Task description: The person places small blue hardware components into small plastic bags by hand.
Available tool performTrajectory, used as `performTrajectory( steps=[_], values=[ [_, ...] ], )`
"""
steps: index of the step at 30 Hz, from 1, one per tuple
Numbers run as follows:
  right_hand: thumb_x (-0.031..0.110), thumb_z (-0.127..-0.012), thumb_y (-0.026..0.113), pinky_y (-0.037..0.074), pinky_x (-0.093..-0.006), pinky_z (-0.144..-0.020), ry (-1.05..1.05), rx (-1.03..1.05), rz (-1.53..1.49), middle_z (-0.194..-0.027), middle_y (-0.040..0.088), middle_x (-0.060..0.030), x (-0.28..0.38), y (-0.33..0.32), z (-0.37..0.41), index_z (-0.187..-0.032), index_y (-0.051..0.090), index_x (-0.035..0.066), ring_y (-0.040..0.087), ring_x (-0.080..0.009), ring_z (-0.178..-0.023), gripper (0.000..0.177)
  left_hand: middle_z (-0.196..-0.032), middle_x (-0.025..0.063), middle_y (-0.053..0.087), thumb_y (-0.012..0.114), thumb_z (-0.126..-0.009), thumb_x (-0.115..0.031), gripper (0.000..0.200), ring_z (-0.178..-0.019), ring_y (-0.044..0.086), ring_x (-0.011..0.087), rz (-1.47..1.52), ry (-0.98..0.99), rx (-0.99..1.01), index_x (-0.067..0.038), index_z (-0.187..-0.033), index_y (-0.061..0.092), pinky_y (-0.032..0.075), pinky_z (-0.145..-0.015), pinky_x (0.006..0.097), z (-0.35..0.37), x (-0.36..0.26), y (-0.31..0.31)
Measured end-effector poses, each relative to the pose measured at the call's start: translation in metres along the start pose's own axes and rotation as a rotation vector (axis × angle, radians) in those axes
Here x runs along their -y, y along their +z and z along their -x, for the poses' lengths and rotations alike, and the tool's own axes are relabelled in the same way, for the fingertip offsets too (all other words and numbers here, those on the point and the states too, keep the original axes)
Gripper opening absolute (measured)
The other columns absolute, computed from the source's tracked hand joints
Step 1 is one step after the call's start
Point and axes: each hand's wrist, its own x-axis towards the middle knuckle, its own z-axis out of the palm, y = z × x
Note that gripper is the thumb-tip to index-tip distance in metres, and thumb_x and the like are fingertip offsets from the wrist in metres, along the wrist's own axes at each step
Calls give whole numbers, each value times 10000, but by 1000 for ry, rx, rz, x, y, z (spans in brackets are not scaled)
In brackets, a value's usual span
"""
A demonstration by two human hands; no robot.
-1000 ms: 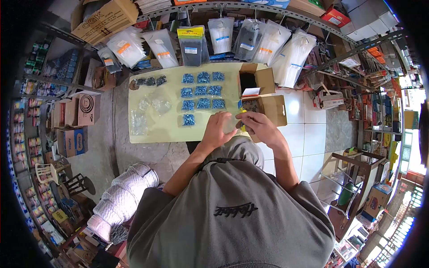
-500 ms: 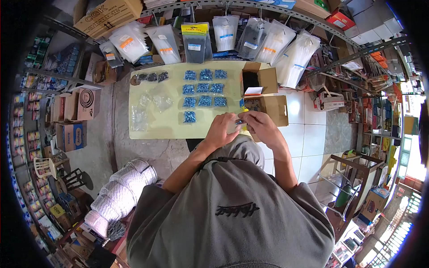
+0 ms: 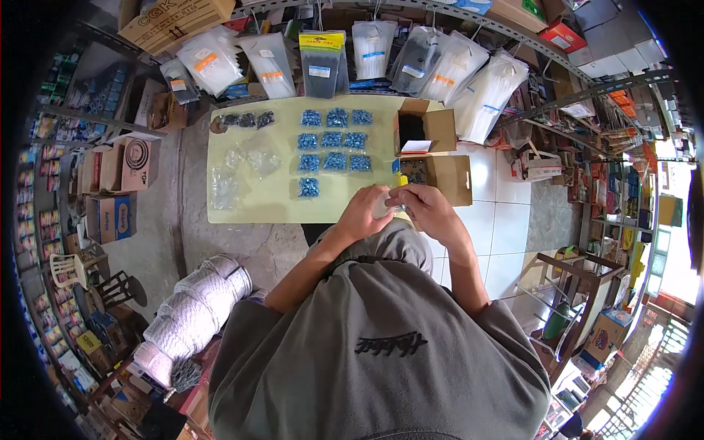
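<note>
While both hands are held close together over the near edge of the table [image 3: 286, 205], the left hand [image 3: 361, 212] grips a small clear bag [image 3: 380, 206], its fingers curled around one side. The right hand [image 3: 428, 208] is at the bag's other side, thumb and fingers drawn together; whether they pinch the plastic or a small piece cannot be told. Ten packets of blue pieces [image 3: 332, 139] lie on the table beyond the left hand: three rows of three, plus a single packet nearest the person. Small dark packets [image 3: 246, 119] lie near the far left corner, with loose clear bags [image 3: 262, 160] on the table's left part. Two open cartons [image 3: 438, 130] stand at the right side, the nearer one just beyond the right hand.
</note>
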Motion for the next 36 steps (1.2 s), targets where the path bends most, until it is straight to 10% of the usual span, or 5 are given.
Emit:
performTrajectory(
  steps=[13, 21, 25, 27, 36],
  values=[
    [91, -964, 419, 484, -298, -733, 24, -58, -127, -885, 656, -104, 4, 0, 0, -1065, 596, -75, 613, -161, -808, 263, -975, 139, 592, 675, -777, -131, 389, -932, 597, 353, 156, -18, 69, -41, -1107, 490, 483, -816, 409, -9, -8, -5],
    [139, -923, 542, 478, -408, -710, -48, -11, 340, -878, 621, -274, -4, -6, 7, -1085, 499, -20, 630, -414, -829, 231, -943, 132, 575, 688, -763, -117, 382, -897, 589, 349, 135, 8, 61, -43, -1074, 479, 478, -794, 412, -5, -2, -1],
    [168, -927, 551, 476, -426, -697, 25, 7, 388, -873, 630, -274, 5, -4, 2, -1052, 543, -34, 635, -409, -834, 237, -971, 146, 580, 691, -765, -122, 399, -916, 588, 361, 134, 25, 60, -38, -1095, 482, 479, -804, 415, -7, -7, -3],
    [169, -943, 545, 464, -322, -649, -135, -2, 451, -799, 628, -131, 0, -3, 0, -1033, 602, -24, 593, -185, -705, 220, -1006, 164, 583, 692, -766, -122, 421, -937, 584, 376, 97, 33, 50, -30, -1120, 483, 478, -818, 421, -7, -10, -5],
    [140, -933, 476, 482, -335, -722, -111, -22, 361, -843, 654, -157, -3, -9, 2, -1103, 610, -24, 617, -238, -761, 271, -956, 144, 581, 694, -757, -106, 394, -912, 582, 377, 133, 45, 57, -43, -1083, 482, 479, -803, 425, -8, -8, -2]
  ],
)
